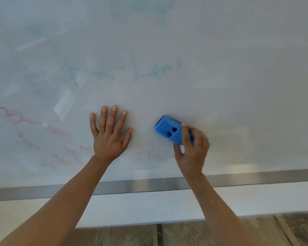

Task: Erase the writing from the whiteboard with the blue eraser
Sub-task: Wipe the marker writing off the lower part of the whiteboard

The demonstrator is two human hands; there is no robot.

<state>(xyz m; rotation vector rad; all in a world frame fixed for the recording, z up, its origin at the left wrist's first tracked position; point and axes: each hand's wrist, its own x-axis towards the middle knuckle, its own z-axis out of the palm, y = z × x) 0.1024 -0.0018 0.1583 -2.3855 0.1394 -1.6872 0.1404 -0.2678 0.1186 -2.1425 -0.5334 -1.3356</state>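
The whiteboard (220, 68) fills most of the view. Faint green writing (149, 70) runs across its middle and top. Smeared red writing (43, 139) covers the lower left, and a small red trace (146, 155) lies between my hands. My left hand (109, 135) rests flat on the board with fingers spread. My right hand (192, 151) grips the blue eraser (169, 129), which is pressed against the board just right of centre, above the small red trace.
A metal tray rail (149, 185) runs along the board's bottom edge. Below it is a white wall strip (149, 208), then wood-patterned floor (185, 233).
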